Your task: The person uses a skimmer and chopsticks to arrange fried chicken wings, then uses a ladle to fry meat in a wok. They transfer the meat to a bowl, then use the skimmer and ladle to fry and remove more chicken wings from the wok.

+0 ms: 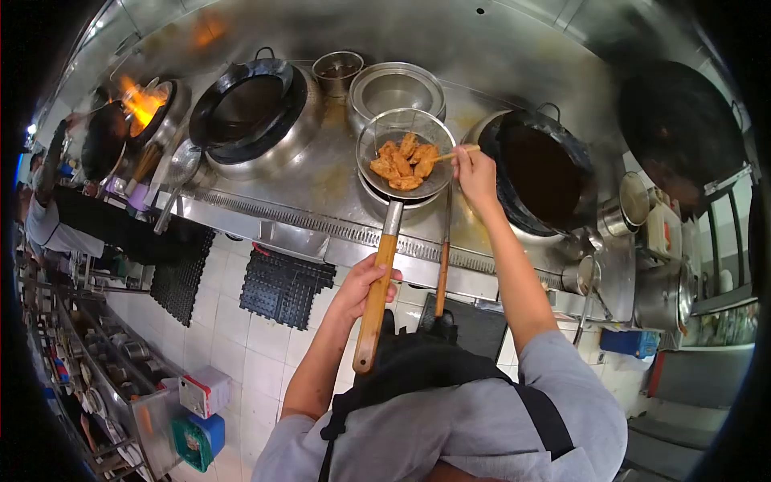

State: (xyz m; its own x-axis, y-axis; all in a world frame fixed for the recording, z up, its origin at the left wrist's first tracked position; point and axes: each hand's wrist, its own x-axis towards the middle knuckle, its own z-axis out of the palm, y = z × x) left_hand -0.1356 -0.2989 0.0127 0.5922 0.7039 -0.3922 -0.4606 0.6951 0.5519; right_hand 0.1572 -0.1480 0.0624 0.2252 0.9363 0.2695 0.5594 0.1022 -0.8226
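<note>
My left hand (365, 283) is wrapped round the wooden handle (376, 313) of a wire strainer (369, 132). Several pieces of browned fried food (404, 163) lie in the strainer, which is held over a metal pot beside the stove's front edge. Closed on a pair of wooden chopsticks (456, 153), my right hand (477, 175) is at the strainer's right rim, and the chopstick tips touch the food. A metal bowl (397, 92) stands just behind the strainer.
Dark woks sit at the left (249, 108) and right (542, 173). A ladle (183, 165) lies left of centre. Flames (143, 104) rise at the far left, near another person (60, 217). A long wooden-handled tool (443, 265) crosses the stove edge. Black mats (285, 287) lie on the floor.
</note>
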